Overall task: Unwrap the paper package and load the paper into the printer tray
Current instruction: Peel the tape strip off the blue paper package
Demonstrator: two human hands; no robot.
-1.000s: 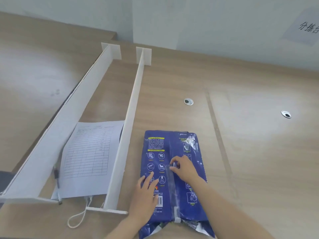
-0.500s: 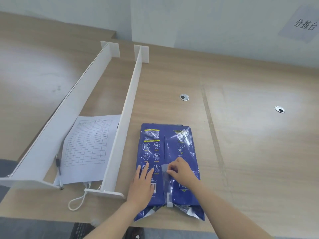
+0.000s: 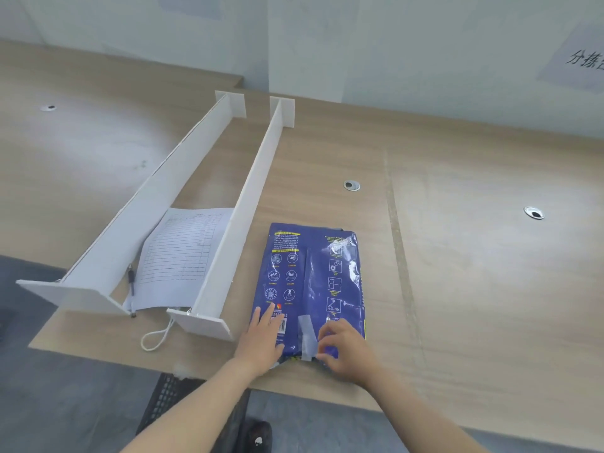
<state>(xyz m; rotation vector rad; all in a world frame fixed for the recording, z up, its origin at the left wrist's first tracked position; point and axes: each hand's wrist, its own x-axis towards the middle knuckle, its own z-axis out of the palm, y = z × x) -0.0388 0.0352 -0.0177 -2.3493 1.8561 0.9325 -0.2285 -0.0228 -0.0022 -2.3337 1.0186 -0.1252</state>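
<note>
A blue plastic-wrapped paper package (image 3: 313, 276) lies flat on the wooden table (image 3: 474, 289), its near end at the table's front edge. A strip of clear tape (image 3: 305, 336) runs along the seam at that near end. My left hand (image 3: 264, 338) lies flat on the package's near-left corner, fingers spread. My right hand (image 3: 343, 351) sits on the near-right part, fingers curled, fingertips at the tape's right edge. Whether it pinches the tape is unclear. No printer or tray is in view.
Left of the package stand two long white divider boards (image 3: 242, 217). Between them lie a printed form sheet (image 3: 183, 256) and a pen (image 3: 131, 281). A white cord loop (image 3: 157, 338) lies near the front edge. Two cable grommets (image 3: 351, 185) sit farther back.
My view has pulled back and up. Both hands have slid toward the package's near end; the right hand moved down the seam to the tape at the edge.
</note>
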